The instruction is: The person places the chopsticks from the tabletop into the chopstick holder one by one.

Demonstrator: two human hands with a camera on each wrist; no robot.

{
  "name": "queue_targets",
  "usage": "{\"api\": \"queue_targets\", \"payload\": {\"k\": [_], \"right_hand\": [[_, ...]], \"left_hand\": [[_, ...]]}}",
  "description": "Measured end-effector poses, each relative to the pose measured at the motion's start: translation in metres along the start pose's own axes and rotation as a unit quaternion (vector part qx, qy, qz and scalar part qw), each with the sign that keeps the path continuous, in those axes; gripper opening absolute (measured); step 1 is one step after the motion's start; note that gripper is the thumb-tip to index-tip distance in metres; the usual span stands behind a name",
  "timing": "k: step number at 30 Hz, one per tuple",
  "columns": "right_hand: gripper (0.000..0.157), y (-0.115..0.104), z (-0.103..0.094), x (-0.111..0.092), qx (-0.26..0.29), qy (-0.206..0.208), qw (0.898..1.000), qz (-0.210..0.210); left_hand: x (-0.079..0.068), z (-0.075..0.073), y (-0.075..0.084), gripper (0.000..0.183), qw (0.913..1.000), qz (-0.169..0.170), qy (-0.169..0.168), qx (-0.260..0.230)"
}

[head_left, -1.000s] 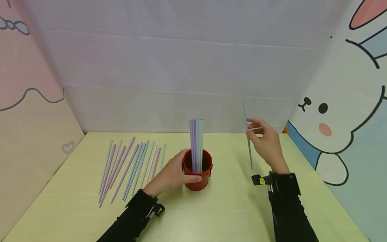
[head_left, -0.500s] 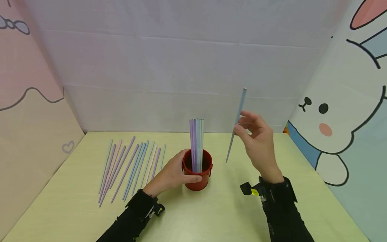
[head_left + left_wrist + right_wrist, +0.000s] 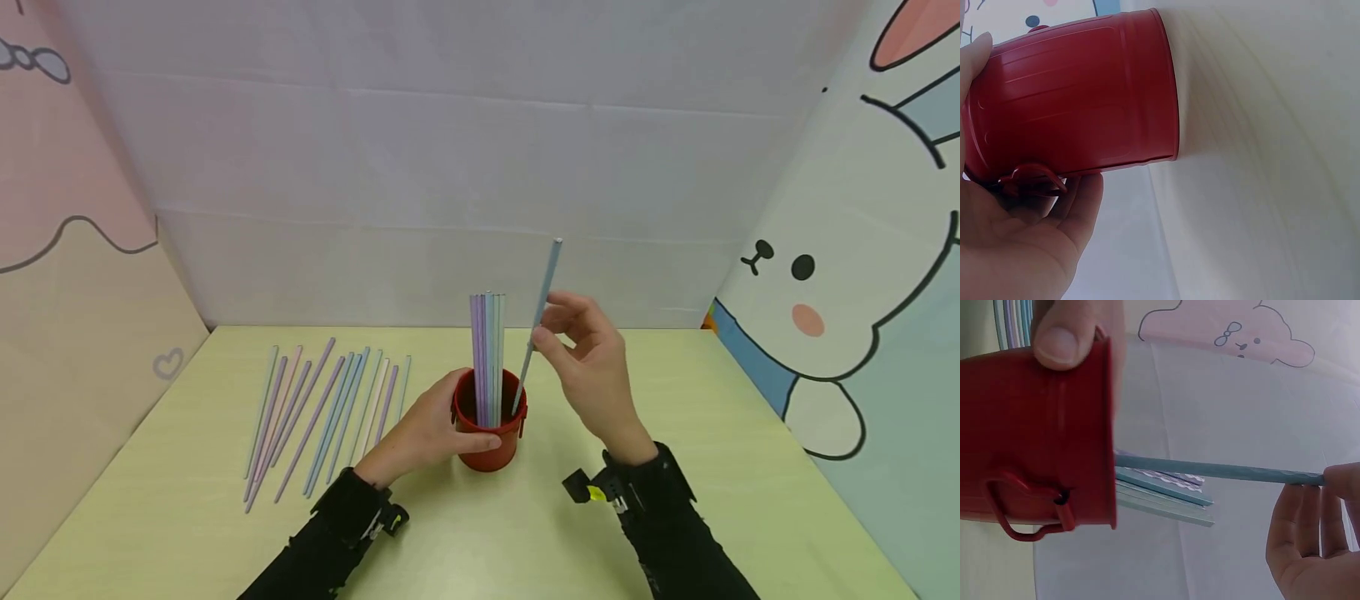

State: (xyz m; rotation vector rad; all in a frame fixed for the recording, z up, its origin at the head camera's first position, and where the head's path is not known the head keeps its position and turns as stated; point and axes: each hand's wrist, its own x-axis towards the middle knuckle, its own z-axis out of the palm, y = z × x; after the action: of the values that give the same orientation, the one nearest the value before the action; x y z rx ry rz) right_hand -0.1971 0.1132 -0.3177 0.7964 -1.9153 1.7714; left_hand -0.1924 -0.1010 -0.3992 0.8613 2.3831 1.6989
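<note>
Head view: left fingers [image 3: 480,443] grip bucket [image 3: 491,461] of sticks [image 3: 489,354], right fingers [image 3: 566,302] pinch blue stick [image 3: 548,275].

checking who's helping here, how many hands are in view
2: the left hand grips the red bucket, some fingers hidden behind it in the head view; the right hand pinches a blue stick whose lower end is inside the bucket's mouth.

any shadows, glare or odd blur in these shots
Head view: soft, even light, with faint shadows on the table and a pale sheen near its bottom edge; left wrist view: dull highlights streak the red bucket, and the pale background looks washed out; right wrist view: fairly dim, the bucket's side dark, the purple straws showing wavy edges, possibly camera distortion.
</note>
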Motion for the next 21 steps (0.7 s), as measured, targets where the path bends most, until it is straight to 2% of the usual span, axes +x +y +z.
{"api": "queue_targets", "payload": {"k": [4, 10, 13, 18, 21], "right_hand": [[0.037, -0.006, 0.014, -0.003, -0.017, -0.019, 1.000, 0.011], [0.037, 0.010, 0.024, -0.008, -0.033, -0.031, 0.998, 0.047], [0.037, 0.016, 0.026, -0.009, -0.051, -0.030, 0.996, 0.065], [0.036, 0.021, 0.027, -0.011, -0.067, -0.032, 0.993, 0.091], [0.036, 0.024, 0.027, -0.011, -0.081, -0.037, 0.991, 0.104]], "left_hand": [[0.001, 0.001, -0.006, 0.073, 1.0000, 0.004, 0.002, 0.002], [0.007, 0.003, -0.030, 0.077, 0.9996, 0.006, 0.005, 0.026], [0.008, 0.003, -0.036, 0.077, 0.9994, 0.005, 0.005, 0.033], [0.007, 0.002, -0.032, 0.078, 0.9993, 0.005, 0.005, 0.038], [0.004, 0.001, -0.019, 0.078, 0.9995, 0.010, 0.006, 0.029]]}}
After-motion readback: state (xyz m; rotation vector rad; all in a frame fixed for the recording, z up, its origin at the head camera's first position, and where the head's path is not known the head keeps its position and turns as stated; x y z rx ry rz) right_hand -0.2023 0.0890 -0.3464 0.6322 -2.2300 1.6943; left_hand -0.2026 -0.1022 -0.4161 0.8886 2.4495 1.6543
